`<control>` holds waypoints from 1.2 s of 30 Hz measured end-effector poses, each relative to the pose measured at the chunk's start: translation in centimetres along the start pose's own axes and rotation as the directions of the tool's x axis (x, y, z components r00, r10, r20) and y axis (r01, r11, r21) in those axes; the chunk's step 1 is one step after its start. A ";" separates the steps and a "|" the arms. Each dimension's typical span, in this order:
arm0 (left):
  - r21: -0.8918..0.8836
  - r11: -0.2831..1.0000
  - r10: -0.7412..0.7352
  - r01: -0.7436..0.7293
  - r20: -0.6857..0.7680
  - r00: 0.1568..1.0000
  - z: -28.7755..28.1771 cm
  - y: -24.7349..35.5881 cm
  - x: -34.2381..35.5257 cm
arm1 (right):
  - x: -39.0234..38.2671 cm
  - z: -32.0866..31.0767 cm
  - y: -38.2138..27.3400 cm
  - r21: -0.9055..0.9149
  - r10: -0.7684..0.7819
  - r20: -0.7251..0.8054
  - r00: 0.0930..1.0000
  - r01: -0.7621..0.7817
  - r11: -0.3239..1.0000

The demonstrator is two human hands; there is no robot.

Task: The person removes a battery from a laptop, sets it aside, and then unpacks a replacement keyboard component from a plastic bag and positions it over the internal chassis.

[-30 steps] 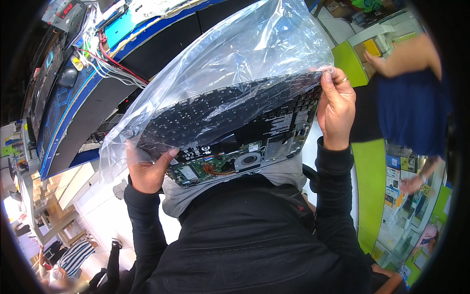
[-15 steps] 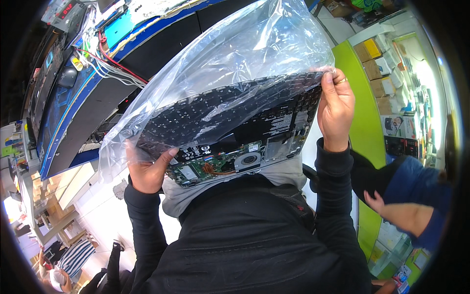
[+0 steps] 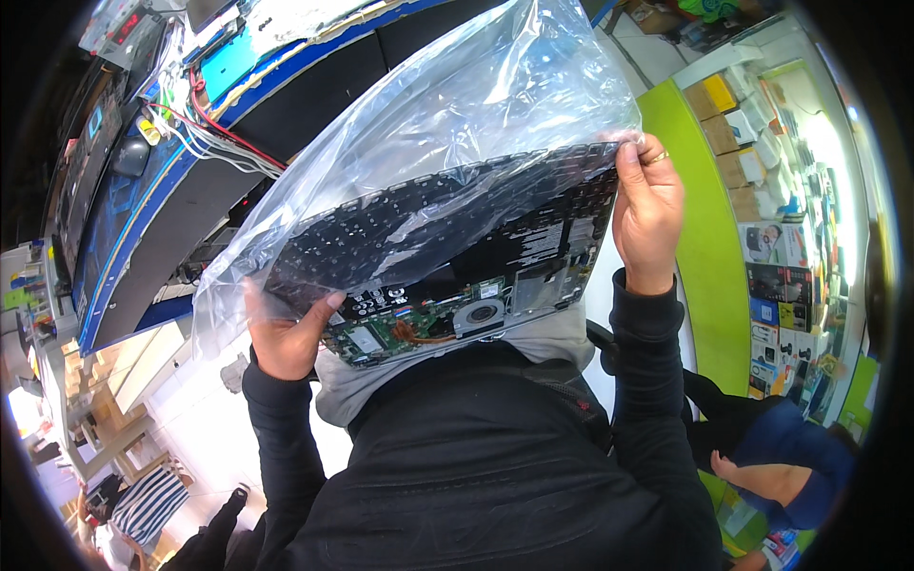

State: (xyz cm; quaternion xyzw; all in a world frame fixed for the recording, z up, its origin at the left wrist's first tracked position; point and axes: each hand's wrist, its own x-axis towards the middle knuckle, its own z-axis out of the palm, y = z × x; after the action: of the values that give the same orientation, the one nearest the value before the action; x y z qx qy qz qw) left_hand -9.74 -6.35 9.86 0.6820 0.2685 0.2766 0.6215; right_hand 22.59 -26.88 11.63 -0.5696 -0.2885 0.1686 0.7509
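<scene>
An opened laptop base [image 3: 533,281] lies across my lap, with a green circuit board [image 3: 433,317], a round fan [image 3: 479,313] and a black battery in sight. Over its far part leans a thin black keyboard panel [image 3: 367,224] with rows of small pale marks. A clear plastic bag [image 3: 495,95] covers much of the panel and spreads beyond it. My left hand [image 3: 286,328] is closed on the left end of panel and bag; plastic veils some fingers. With thumb and fingers, my right hand [image 3: 649,209] pinches the panel's far right corner together with the bag's edge.
A blue-edged counter [image 3: 238,105] at the far left holds cables [image 3: 214,143] and a mouse [image 3: 130,155]. To the right stand a lime-green panel [image 3: 700,219] and shelves of boxed goods [image 3: 776,247]. Another person [image 3: 790,466] is near at lower right; others are at lower left.
My hands, the laptop base, panel and bag have shifted only slightly. The person at right has moved down and away, uncovering more boxed goods on the shelves.
</scene>
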 end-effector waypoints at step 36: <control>0.103 0.994 -0.023 0.033 -0.099 0.995 0.9 0.4 0.1 | 0.3 -1.3 -2.4 -0.658 -0.428 0.244 0.870 0.473 0.586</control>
State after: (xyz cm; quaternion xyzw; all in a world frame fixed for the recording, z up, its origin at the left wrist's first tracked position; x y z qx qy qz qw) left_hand -9.00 -6.90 10.23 0.6954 0.3224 0.2866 0.5748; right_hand 23.46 -28.36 13.79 -0.7130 -0.4869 -0.1322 0.4869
